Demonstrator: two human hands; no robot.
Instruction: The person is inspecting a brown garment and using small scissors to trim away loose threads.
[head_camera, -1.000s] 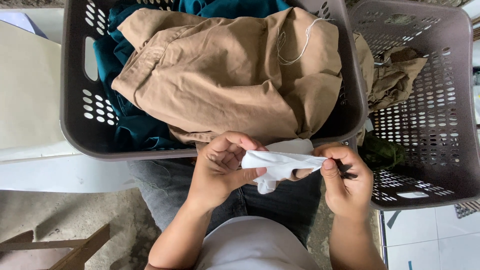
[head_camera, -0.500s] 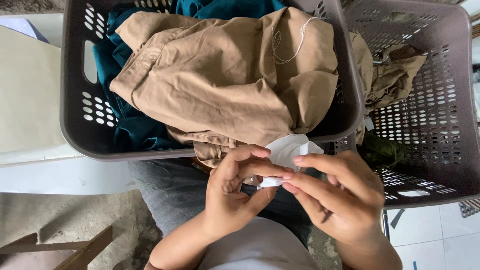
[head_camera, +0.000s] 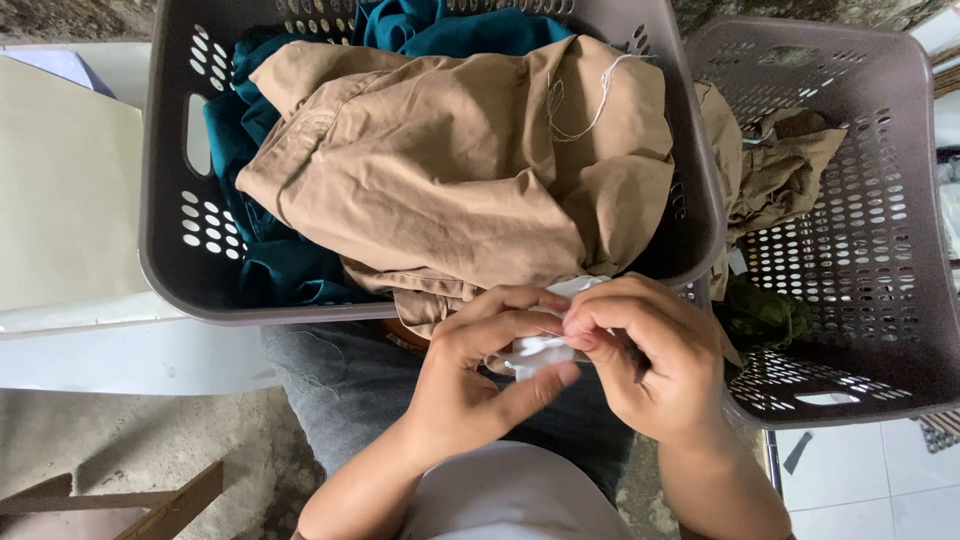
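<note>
White scrap of thin cloth (head_camera: 540, 352) sits bunched up between both hands, right over my lap, just below the near rim of the big basket. My left hand (head_camera: 478, 385) has its thumb and fingers pinched shut on the lower part of it, and my right hand (head_camera: 650, 365) is curled closed over the top edge, so most of the cloth is hidden and I can't tell what kind of piece it is. Under the hands I see grey jeans (head_camera: 345, 380) and a white shirt (head_camera: 515, 495). Just past the knuckles is a grey perforated plastic laundry basket (head_camera: 165, 255), stuffed with a rumpled tan garment (head_camera: 450, 180) lying on top of teal fabric (head_camera: 270, 265). To the right, touching it, there's a second grey perforated basket (head_camera: 880, 250) holding an olive-brown garment (head_camera: 780, 170) and a dark green bundle (head_camera: 765, 315).
</note>
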